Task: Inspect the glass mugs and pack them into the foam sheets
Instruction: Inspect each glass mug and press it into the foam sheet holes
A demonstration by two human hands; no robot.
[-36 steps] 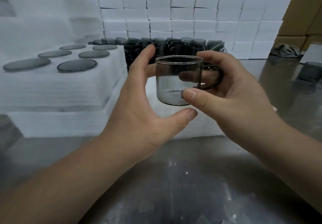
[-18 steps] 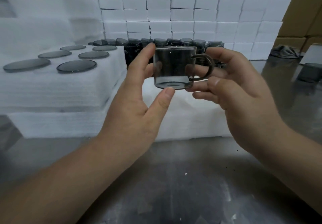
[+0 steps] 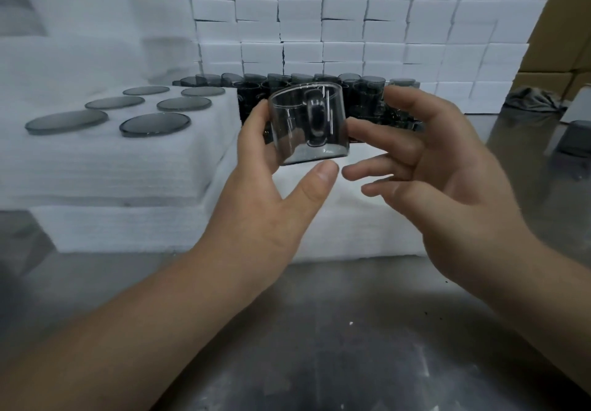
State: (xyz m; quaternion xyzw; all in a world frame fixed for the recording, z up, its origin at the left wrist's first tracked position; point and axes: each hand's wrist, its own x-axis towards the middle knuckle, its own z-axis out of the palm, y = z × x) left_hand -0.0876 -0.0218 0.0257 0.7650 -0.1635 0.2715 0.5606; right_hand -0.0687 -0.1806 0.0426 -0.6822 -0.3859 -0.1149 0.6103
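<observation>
A smoky glass mug (image 3: 308, 124) is held up in the air in front of me, its handle turned to the far side and seen through the glass. My left hand (image 3: 271, 193) grips it, fingers behind its left wall and thumb under its base. My right hand (image 3: 428, 161) is just right of the mug with fingers spread and loosely bent; whether its fingertips touch the glass I cannot tell. A foam sheet stack (image 3: 105, 167) at the left holds several mugs sunk in its holes, their dark round bases (image 3: 155, 124) showing on top.
A row of several dark glass mugs (image 3: 361, 91) stands behind my hands on lower foam (image 3: 367, 228). White foam blocks (image 3: 319, 11) form a wall at the back. Brown cartons (image 3: 563, 27) are at the right. A grey metal table (image 3: 319, 346) lies below.
The mug has turned so its handle went from the right side to the far side. My right hand let go of the handle and opened beside the mug.
</observation>
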